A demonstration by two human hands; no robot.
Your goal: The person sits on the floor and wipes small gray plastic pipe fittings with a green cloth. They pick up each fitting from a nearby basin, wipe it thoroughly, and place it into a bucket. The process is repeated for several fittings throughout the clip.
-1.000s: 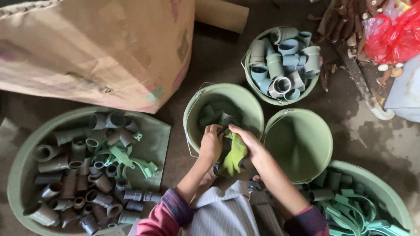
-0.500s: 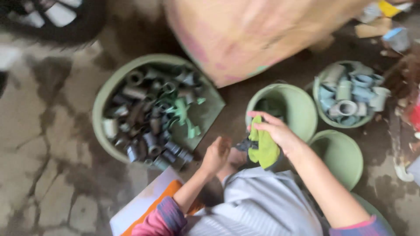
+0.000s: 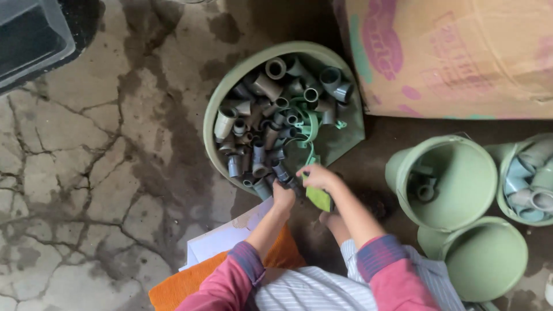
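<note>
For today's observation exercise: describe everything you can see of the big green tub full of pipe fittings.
The big green tub is round, dull green, plastic-looking, and sits on cracked concrete beside a cardboard box. It holds grey pipe fittings and green strips. The left hand and right hand reach its near rim.

On the floor [image 3: 86,173]: basin [image 3: 216,106] at centre, packed with pipe fittings [image 3: 259,115] and straps [image 3: 308,124]. Box [image 3: 449,52] behind and right of basin, touching its rim. Bucket [image 3: 461,167] right of basin, a few fittings inside; second bucket [image 3: 489,259] just in front of it; tub [image 3: 527,178] with fittings at right edge. Bin [image 3: 34,34] in far left corner. Left hand [image 3: 283,196] and right hand [image 3: 315,175] at basin's near rim, cloth [image 3: 318,197] under right hand.
</note>
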